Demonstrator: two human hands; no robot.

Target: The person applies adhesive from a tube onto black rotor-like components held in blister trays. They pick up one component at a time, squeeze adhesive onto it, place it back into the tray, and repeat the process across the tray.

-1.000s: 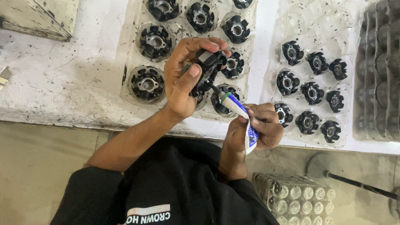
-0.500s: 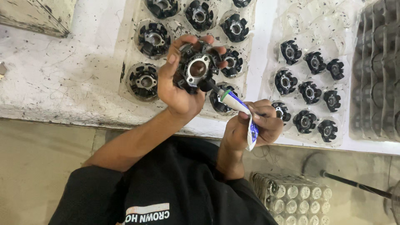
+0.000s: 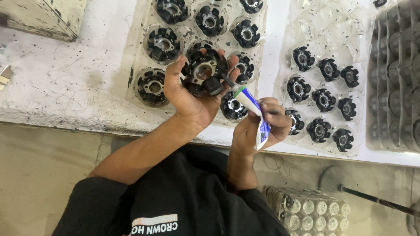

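My left hand (image 3: 190, 94) cups the black round part (image 3: 203, 72) in its palm, my right hand (image 3: 262, 126) squeezing the white-and-blue tube (image 3: 253, 107), nozzle touching the part's near edge, so I'd squeeze lightly

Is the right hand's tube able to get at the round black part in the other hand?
Probably yes: the right hand has the tube tip right at the round black part, cupped face-up in the left hand; nothing lies between.

Head view, straight down (close) over workbench (image 3: 65, 87)
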